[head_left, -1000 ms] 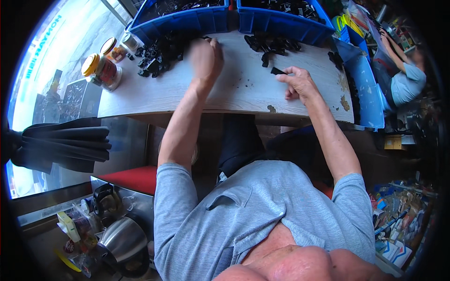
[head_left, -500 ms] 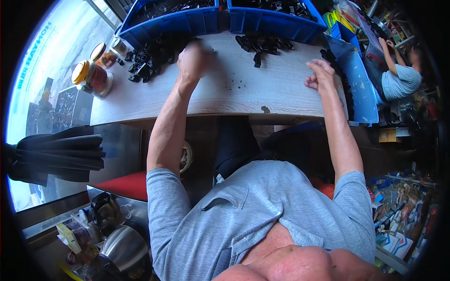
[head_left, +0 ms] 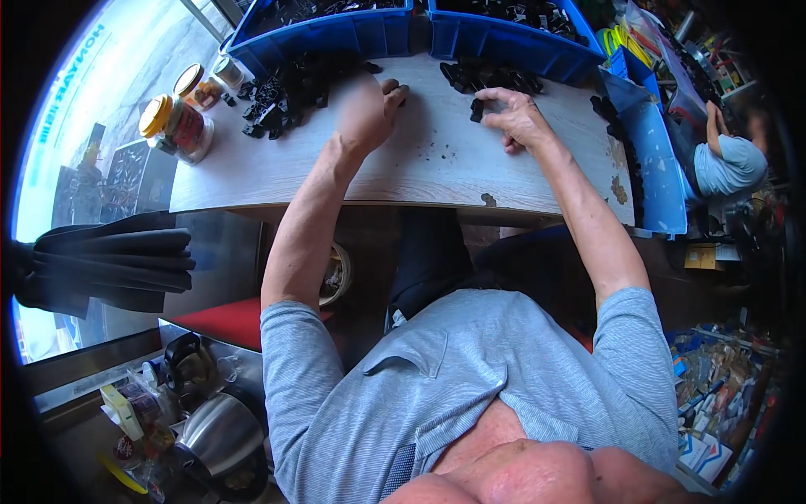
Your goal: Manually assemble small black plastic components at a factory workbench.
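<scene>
On the pale wooden table (head_left: 428,181), my right hand (head_left: 522,124) has its thumb and index finger closed on a small black plastic part (head_left: 477,110), at the near edge of a small heap of black parts (head_left: 512,80). My left hand (head_left: 368,116) is curled, its fingers bent together beside a larger heap of black parts (head_left: 290,92). A dark bit shows near its fingertips, too small to name, and blur covers the back of that hand.
Two blue bins (head_left: 332,35) (head_left: 516,40) of black parts line the far edge. Lidded jars (head_left: 178,126) stand at the left. A light blue bin (head_left: 659,160) adjoins the right edge. Another person (head_left: 729,164) works at far right. A kettle (head_left: 222,437) is at lower left.
My right hand has come left from the table's right side to the small heap and taken hold of a black part. My left hand has shifted slightly right and nearer me.
</scene>
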### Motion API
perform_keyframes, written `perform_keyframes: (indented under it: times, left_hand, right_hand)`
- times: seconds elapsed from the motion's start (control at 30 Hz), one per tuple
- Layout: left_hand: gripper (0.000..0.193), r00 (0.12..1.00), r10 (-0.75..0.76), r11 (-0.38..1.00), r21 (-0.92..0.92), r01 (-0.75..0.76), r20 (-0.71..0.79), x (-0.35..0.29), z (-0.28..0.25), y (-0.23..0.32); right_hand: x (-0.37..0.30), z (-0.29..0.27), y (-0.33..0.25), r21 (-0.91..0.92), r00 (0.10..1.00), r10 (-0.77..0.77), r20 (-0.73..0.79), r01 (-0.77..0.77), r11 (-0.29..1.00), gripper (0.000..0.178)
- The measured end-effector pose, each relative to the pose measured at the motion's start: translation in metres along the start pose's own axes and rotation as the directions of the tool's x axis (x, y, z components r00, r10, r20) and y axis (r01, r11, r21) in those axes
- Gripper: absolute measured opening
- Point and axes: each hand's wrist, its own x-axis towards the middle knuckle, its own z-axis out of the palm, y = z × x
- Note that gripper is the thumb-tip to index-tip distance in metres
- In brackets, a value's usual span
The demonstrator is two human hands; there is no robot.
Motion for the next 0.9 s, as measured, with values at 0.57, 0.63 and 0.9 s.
perform_keyframes:
  times: [0.57,0.63,0.9]
  left_hand:
    - [0.024,0.935,-0.174,0.917,-0.396,0.040,-0.308,-0.010,0.016,0.043]
    - [0.023,0.925,-0.211,0.875,-0.483,0.035,-0.316,-0.006,0.016,0.053]
    - [0.024,0.963,0.003,0.912,-0.395,-0.113,-0.270,0.010,0.023,0.074]
  right_hand:
    - [-0.004,0.015,0.002,0.033,0.997,0.027,-0.071,-0.025,0.999,0.038]
    - [-0.005,0.018,-0.002,0.029,0.998,-0.023,-0.052,0.025,0.999,0.042]
    - [0.004,0.021,-0.005,-0.107,0.999,0.045,-0.013,-0.046,0.993,0.040]
